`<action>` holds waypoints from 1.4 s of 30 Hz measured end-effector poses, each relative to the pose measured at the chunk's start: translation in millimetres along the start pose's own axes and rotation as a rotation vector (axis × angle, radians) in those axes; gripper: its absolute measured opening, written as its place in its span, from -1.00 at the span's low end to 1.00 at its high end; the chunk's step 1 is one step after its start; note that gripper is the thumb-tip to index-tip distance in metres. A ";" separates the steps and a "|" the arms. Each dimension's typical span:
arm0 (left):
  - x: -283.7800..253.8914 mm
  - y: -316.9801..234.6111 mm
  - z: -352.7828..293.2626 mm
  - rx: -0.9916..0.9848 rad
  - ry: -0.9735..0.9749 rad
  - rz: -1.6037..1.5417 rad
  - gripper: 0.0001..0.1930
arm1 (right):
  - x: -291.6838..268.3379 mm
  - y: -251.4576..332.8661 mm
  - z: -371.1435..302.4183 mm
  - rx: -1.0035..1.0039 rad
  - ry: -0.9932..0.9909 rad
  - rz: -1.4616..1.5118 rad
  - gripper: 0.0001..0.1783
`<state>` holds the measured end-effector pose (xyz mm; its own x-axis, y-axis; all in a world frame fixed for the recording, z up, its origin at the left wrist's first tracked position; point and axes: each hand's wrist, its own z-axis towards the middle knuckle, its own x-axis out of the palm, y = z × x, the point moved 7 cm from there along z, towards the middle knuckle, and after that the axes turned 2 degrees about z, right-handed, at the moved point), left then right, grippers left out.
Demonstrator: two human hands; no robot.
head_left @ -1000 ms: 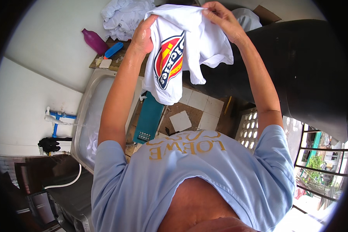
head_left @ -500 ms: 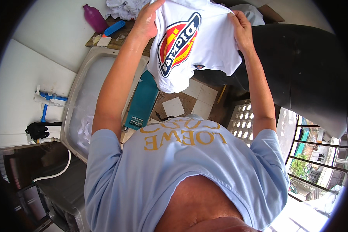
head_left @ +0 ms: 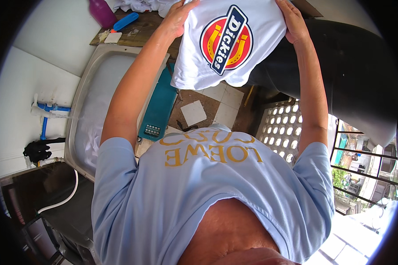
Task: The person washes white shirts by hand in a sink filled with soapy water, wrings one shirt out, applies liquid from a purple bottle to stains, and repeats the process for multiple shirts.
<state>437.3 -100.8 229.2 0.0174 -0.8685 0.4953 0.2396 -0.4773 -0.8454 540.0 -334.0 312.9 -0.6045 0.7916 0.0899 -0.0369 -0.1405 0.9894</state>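
Observation:
A white T-shirt (head_left: 194,66) with a large red, yellow and dark blue print hangs stretched between my two hands at the top of the view. My left hand (head_left: 177,20) is closed on its left side, with the fingers partly behind the cloth. On the opposite side my right hand (head_left: 294,22) grips the fabric near the upper edge. The shirt's top runs out of the picture, and its lower end hangs free above the floor.
Left of me stands a basin (head_left: 104,75) of cloudy water with white cloth in it, under a blue-piped tap (head_left: 53,108). Beside it is a teal plastic board (head_left: 157,106). A purple bottle (head_left: 102,13) and blue brush (head_left: 125,21) lie behind. A big black tank (head_left: 353,70) fills the right.
The T-shirt has been pulled wider and flatter, so its print faces me more squarely. My right hand has moved up and to the right, and the shirt has risen.

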 end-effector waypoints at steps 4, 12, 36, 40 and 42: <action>-19.8 8.2 6.6 -0.053 -0.052 0.107 -0.61 | 32.9 22.4 -11.2 -0.030 0.020 0.097 -0.58; -30.9 -32.3 -49.0 0.467 -0.469 1.188 -0.25 | 102.5 40.9 -26.9 -0.076 0.554 0.370 -0.35; -42.0 32.7 -86.1 0.034 -0.450 0.449 -0.75 | -0.5 -51.1 -36.0 0.097 0.568 1.177 0.12; -40.8 22.9 -85.2 -0.003 -0.382 0.468 -0.76 | -16.7 -124.6 -23.3 0.231 0.188 1.074 0.16; -38.7 24.5 -83.6 -0.041 -0.416 0.474 -0.74 | 16.2 -151.8 -41.9 0.322 0.594 1.353 0.15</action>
<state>361.3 -90.0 172.5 0.4904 -0.8664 0.0943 0.0764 -0.0650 -0.9950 502.4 -324.8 159.4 -0.2661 -0.1832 0.9464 0.9173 -0.3500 0.1902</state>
